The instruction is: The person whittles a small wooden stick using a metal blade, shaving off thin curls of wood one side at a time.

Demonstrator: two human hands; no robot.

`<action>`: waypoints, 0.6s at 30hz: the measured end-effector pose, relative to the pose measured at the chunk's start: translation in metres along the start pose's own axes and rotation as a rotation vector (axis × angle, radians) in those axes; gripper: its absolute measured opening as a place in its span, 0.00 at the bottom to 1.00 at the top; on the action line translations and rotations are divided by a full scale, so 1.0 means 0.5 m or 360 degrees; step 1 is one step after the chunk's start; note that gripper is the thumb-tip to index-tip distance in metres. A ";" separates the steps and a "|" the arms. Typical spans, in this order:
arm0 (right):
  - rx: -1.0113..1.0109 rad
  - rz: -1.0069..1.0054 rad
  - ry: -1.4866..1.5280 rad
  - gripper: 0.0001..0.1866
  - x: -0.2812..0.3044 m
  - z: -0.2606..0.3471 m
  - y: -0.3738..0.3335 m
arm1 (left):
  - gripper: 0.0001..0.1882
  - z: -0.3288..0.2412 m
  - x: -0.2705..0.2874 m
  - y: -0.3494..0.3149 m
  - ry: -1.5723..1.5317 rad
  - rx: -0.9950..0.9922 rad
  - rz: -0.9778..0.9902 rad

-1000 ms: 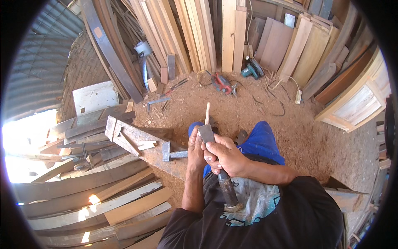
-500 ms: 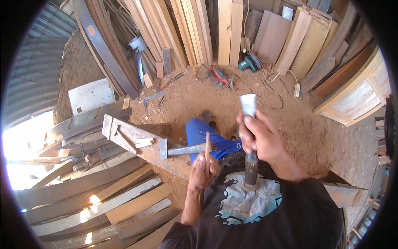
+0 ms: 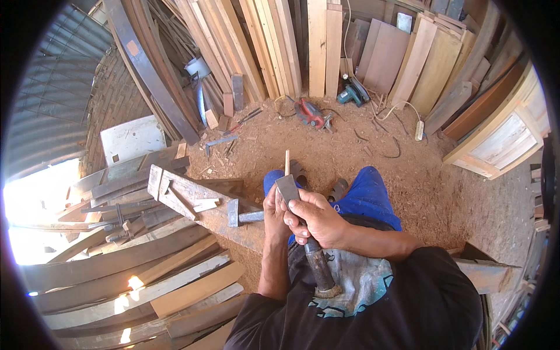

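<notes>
My right hand (image 3: 319, 217) is closed round a wide chisel (image 3: 318, 267), its dark handle pointing back toward my shirt and its flat metal blade angled up and away. Right beside it, my left hand (image 3: 274, 213) is closed on a thin wooden stick (image 3: 287, 161), whose tip rises past the blade. The blade lies against or just in front of the stick; the exact contact is hidden by my fingers. A hammer (image 3: 233, 213) rests on a worn plank (image 3: 166, 182) to the left, its handle partly behind my left forearm.
Small wood offcuts (image 3: 207, 204) lie on the plank. Stacked boards (image 3: 198, 287) fill the lower left. Across the sawdust floor sit a red power tool (image 3: 310, 113), a teal circular saw (image 3: 352, 93) and a cord with a socket strip (image 3: 419, 130). Upright planks (image 3: 318, 49) line the back; a panelled wooden door (image 3: 504, 140) leans at right.
My right hand has brought the chisel left and down to the stick, turning its blade. My left hand has shifted slightly up and left, and my right knee now shows.
</notes>
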State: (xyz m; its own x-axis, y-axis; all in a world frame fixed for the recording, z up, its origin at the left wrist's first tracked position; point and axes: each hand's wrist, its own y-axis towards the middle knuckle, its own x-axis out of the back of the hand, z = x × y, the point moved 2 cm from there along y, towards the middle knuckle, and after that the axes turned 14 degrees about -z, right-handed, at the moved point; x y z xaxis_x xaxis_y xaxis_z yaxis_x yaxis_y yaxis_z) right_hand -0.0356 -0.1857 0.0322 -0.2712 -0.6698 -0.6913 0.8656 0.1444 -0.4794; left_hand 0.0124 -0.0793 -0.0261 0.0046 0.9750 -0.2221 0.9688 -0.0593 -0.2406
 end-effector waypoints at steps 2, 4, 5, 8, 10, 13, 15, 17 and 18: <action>-0.0003 0.0005 -0.0017 0.09 0.000 0.008 -0.007 | 0.16 -0.032 -0.010 -0.009 0.0406 -0.0289 0.0024; 0.0046 0.0002 -0.0087 0.09 -0.002 0.011 -0.016 | 0.16 -0.036 -0.007 -0.024 0.0433 -0.0360 0.0007; 0.0043 0.0005 -0.0088 0.09 -0.002 0.012 -0.020 | 0.16 -0.033 0.000 -0.030 0.0433 -0.0360 0.0003; 0.0031 -0.0058 -0.0072 0.09 0.002 0.013 -0.028 | 0.16 -0.030 0.010 -0.041 0.0561 -0.0471 0.0038; 0.0073 -0.0073 -0.0095 0.09 0.004 0.015 -0.029 | 0.16 -0.040 0.001 -0.046 0.0703 -0.0590 0.0015; 0.0084 -0.0117 -0.0072 0.09 0.012 0.021 -0.035 | 0.17 -0.044 -0.021 -0.053 0.0619 -0.0574 0.0005; 0.0207 -0.0198 -0.0015 0.08 0.018 0.046 -0.049 | 0.17 -0.026 -0.005 -0.069 0.0819 -0.0565 0.0120; 0.0490 -0.0220 0.0086 0.09 0.025 0.083 -0.080 | 0.19 -0.007 0.011 -0.112 0.0978 -0.0553 0.0273; 0.0615 -0.0203 0.0082 0.09 0.022 0.104 -0.091 | 0.19 0.015 0.021 -0.133 0.0908 -0.0334 0.0237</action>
State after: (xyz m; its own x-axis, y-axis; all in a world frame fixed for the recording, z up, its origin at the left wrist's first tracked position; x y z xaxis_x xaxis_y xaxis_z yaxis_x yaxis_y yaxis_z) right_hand -0.0561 -0.2376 0.0747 -0.3988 -0.6258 -0.6703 0.9154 -0.2283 -0.3315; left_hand -0.0537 -0.0668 -0.0193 0.2187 0.9237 0.3147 0.9754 -0.2166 -0.0421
